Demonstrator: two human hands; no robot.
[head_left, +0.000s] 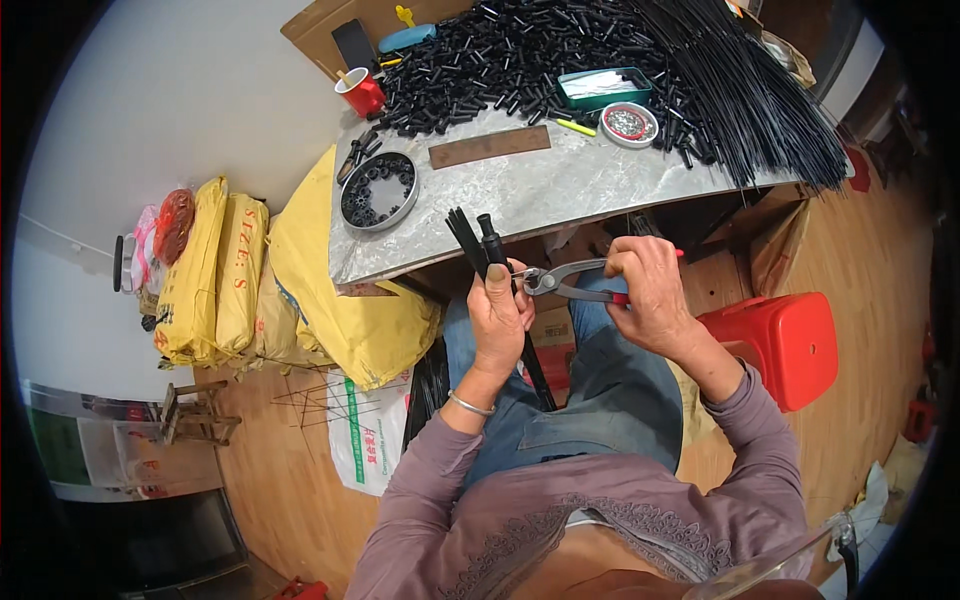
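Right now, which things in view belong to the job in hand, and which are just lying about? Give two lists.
Likely in the job:
black rods, in the left hand
pliers, in the right hand
heaped black tubes

Apparently lying about:
red mug
red stool
wooden stool
yellow sacks

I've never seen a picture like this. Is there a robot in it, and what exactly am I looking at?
There's no machine at work here, just a person's two bare hands. The single picture comes from a wide fisheye camera on that person's head, looking down, so straight edges bend toward the rim. The left hand holds a bundle of thin black rods and a thicker black piece. The right hand grips pliers, their tip close to the left hand. On the grey table lie many short black tubes, a sheaf of long black strands, a round tin of small black parts and a red mug.
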